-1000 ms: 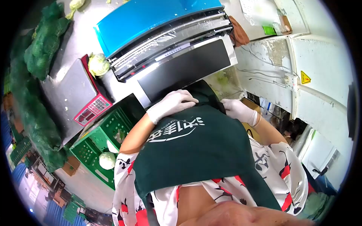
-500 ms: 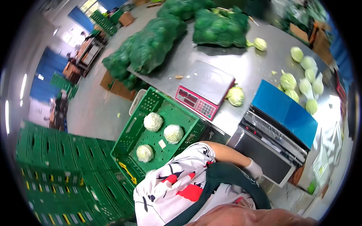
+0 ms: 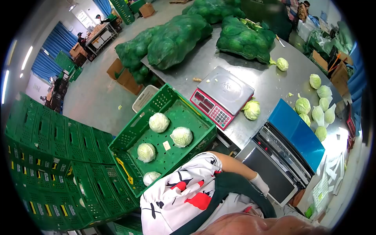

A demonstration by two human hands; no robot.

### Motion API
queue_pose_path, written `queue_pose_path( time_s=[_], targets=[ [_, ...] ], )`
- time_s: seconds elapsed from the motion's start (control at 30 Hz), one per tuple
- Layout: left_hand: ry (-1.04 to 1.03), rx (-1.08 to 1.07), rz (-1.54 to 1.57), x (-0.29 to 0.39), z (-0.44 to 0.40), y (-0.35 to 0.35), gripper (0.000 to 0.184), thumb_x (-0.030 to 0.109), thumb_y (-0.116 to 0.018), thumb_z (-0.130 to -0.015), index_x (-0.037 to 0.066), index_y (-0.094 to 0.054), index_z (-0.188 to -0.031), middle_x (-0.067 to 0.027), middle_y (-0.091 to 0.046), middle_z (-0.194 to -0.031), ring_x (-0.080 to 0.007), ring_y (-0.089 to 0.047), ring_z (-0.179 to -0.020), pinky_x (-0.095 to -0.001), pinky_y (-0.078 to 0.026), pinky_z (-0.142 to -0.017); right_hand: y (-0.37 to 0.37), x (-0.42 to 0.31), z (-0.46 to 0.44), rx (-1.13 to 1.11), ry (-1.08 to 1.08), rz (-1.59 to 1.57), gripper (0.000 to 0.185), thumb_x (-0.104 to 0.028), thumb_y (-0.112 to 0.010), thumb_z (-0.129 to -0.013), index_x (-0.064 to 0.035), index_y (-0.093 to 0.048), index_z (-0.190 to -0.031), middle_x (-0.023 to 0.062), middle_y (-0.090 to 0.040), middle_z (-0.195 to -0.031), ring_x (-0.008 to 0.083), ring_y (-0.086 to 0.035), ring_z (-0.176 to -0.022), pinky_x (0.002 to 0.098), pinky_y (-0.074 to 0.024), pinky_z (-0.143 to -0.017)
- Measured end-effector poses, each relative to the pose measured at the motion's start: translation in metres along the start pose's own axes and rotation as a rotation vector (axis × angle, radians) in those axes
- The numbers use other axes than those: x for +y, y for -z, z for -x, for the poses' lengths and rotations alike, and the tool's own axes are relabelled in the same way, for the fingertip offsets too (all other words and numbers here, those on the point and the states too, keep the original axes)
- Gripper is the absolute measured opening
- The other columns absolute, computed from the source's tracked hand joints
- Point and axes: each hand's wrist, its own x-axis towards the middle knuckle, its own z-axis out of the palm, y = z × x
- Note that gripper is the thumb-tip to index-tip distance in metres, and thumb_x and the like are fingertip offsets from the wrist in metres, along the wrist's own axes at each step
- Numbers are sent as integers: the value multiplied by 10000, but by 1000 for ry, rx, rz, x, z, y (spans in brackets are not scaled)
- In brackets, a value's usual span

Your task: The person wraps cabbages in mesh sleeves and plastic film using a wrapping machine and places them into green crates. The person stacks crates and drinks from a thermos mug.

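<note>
My left hand (image 3: 259, 185), in a white glove, shows only in part at the front of my dark green apron, beside the black plate (image 3: 268, 172) of the wrapping machine; its fingers are hidden. My right hand is out of view. Several net-wrapped cabbages (image 3: 181, 137) lie in a green crate (image 3: 168, 154) to the left of my arm. A red and grey scale (image 3: 225, 90) stands on the metal table, with a bare cabbage (image 3: 252, 110) against its right side. The machine's blue cover (image 3: 296, 133) is behind the black plate.
Green net sacks of cabbages (image 3: 246, 41) lie at the table's back. More cabbages (image 3: 302, 105), some in white nets, are at the right. Stacked green crates (image 3: 58, 156) stand at lower left. A cardboard box (image 3: 124, 76) is on the floor. People (image 3: 81, 40) are far off.
The view has swung left, bringing the crate of cabbages and the stacked crates into sight. My right hand has left the view, and my left hand's fingers are now hidden.
</note>
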Motion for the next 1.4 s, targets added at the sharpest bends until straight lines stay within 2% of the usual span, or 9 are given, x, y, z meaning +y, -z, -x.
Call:
queue_pose_path(
  time_s=[0.6, 0.73, 0.83, 0.9, 1.0, 1.07, 1.13, 1.3, 1.4],
  targets=[
    [-282, -123, 286, 0, -17, -21, 278, 200, -608, -933, -67, -672, -980, -207, -691, -822, -236, -566, -692, -403, -440, -701, 5, -16, 28, -4, 25, -122, 354, -276, -518, -990, -25, -611, -1221, 203, -658, -1133, 291, -642, -1025, 400, -507, -859],
    [-205, -252, 344, 32, -3, 0, 282, 135, -547, -971, -118, -654, -1037, -165, -697, -896, -201, -548, -778, -369, -464, -746, 5, -17, 37, -1, 21, -140, 350, -273, -520, -989, -26, -613, -1218, 199, -660, -1128, 288, -644, -1021, 398, -508, -857],
    [-243, -216, 425, 19, -9, -12, 292, 187, -598, -948, -90, -665, -1010, -168, -690, -794, -190, -542, -700, -377, -445, -698, 5, -19, 41, -5, 14, -156, 346, -270, -521, -988, -26, -614, -1215, 197, -661, -1124, 286, -645, -1018, 396, -509, -855],
    [-200, -254, 440, 7, -16, -18, 299, 150, -554, -960, -123, -651, -1035, -139, -685, -845, -187, -547, -753, -365, -457, -722, 5, -21, 42, -8, 17, -168, 344, -269, -522, -988, -26, -615, -1214, 195, -661, -1121, 285, -645, -1015, 395, -509, -854],
    [-255, -288, 460, 3, -23, -22, 312, 135, -525, -967, -140, -648, -1050, -107, -674, -861, -179, -548, -765, -356, -463, -723, 6, -23, 46, -8, 15, -178, 341, -266, -523, -987, -26, -616, -1211, 193, -662, -1117, 283, -646, -1012, 393, -510, -852],
    [-229, -304, 523, 4, -25, -21, 321, 139, -517, -968, -138, -652, -1058, -94, -669, -855, -174, -546, -749, -353, -462, -714, 7, -25, 48, -10, 14, -180, 339, -265, -524, -987, -26, -617, -1209, 191, -663, -1115, 282, -647, -1010, 392, -511, -851],
    [-94, -332, 634, 8, -20, -21, 332, 144, -508, -970, -136, -655, -1071, -85, -666, -852, -169, -545, -732, -349, -463, -705, 6, -25, 51, -18, 12, -190, 337, -263, -524, -986, -26, -618, -1207, 190, -664, -1112, 280, -648, -1008, 391, -511, -850],
    [-131, -311, 361, -3, -27, -21, 339, 140, -503, -963, -144, -648, -1076, -80, -662, -848, -170, -548, -722, -341, -466, -701, 7, -28, 56, -25, 7, -206, 332, -259, -526, -985, -26, -621, -1203, 185, -665, -1105, 277, -649, -1002, 388, -512, -847],
    [-181, -294, 390, -7, -27, -21, 335, 137, -504, -958, -145, -649, -1064, -78, -660, -849, -171, -550, -729, -345, -466, -707, 9, -31, 54, -38, 15, -206, 330, -256, -528, -984, -26, -622, -1200, 183, -666, -1101, 275, -650, -999, 387, -513, -845]
  ],
)
